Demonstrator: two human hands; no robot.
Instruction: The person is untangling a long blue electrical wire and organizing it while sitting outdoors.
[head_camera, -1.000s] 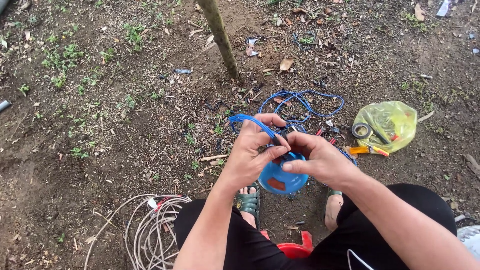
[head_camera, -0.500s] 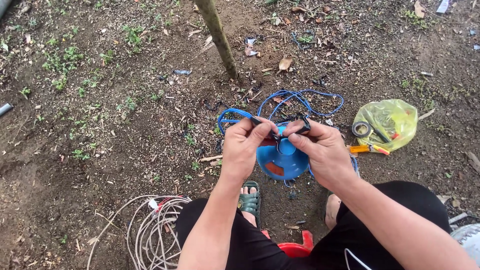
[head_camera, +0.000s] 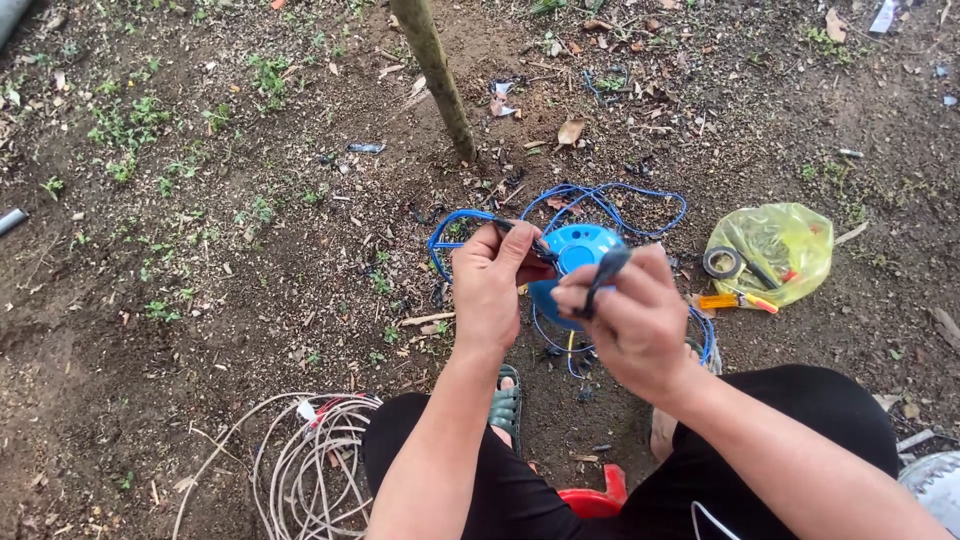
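Nearest you lies a coil of pale cable (head_camera: 310, 455) on the dirt. Your left hand (head_camera: 495, 285) and right hand (head_camera: 625, 320) each pinch a dark strip (head_camera: 605, 275), probably tape on a wire, above the round blue device (head_camera: 580, 255). Beyond sit blue wire (head_camera: 610, 200), a yellow bag (head_camera: 775, 250) and 1 wooden post (head_camera: 440, 75).

Bare brown ground (head_camera: 200, 330) with patches of grass at the upper left carries everything. A blue round device (head_camera: 580, 250) lies at the centre amid loops of blue cable (head_camera: 610, 195), below a thin wooden stake (head_camera: 440, 75). A yellow plastic bag (head_camera: 785, 245) with a tape roll (head_camera: 722, 263) lies at the right, and a coil of white wire (head_camera: 310, 460) at the lower left.
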